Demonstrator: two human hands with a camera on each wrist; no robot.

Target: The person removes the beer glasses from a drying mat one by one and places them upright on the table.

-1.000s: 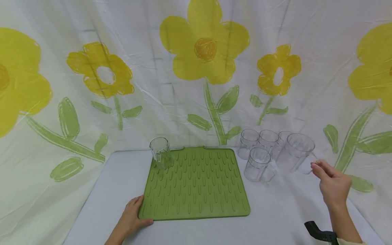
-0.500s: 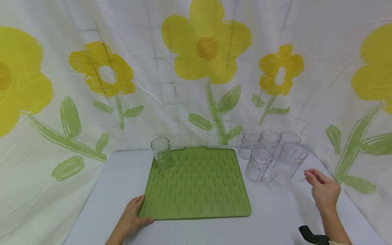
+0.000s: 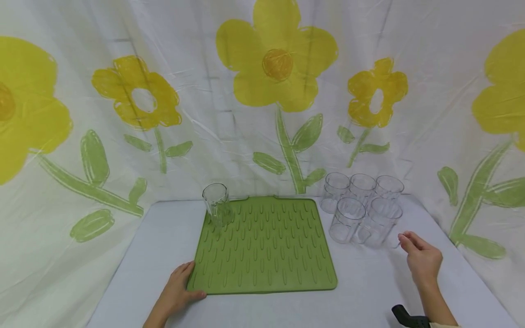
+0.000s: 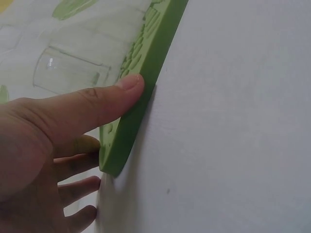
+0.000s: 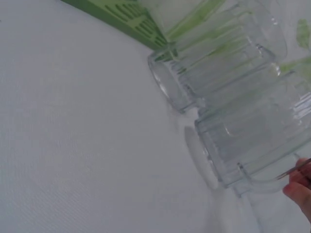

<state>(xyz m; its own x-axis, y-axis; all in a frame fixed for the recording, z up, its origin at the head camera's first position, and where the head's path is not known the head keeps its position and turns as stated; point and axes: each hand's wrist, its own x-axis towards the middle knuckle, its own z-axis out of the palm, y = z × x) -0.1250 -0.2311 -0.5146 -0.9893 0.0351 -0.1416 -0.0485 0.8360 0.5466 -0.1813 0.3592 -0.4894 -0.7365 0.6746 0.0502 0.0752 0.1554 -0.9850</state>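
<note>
My right hand (image 3: 422, 257) pinches the handle of a clear glass mug (image 3: 383, 224) between thumb and fingers. That mug is upright, close beside another glass mug (image 3: 347, 222); whether its base touches the table I cannot tell. In the right wrist view the held mug (image 5: 257, 131) shows its handle toward my fingertips (image 5: 297, 187). At the near left corner of a green ridged drying mat (image 3: 266, 255) rests my left hand (image 3: 174, 291). Its thumb (image 4: 129, 83) lies on the mat's front edge, and the other fingers lie along the left side.
Behind the front two mugs stand three more clear mugs (image 3: 337, 182). A single glass mug (image 3: 217, 205) stands at the mat's far left corner. White cloth covers the table (image 3: 287, 314); a flower-printed curtain (image 3: 197, 136) hangs behind it.
My right hand has brought the held mug left, down and nearer, from over the back row to beside the front mug. My left hand has stayed at the mat's corner.
</note>
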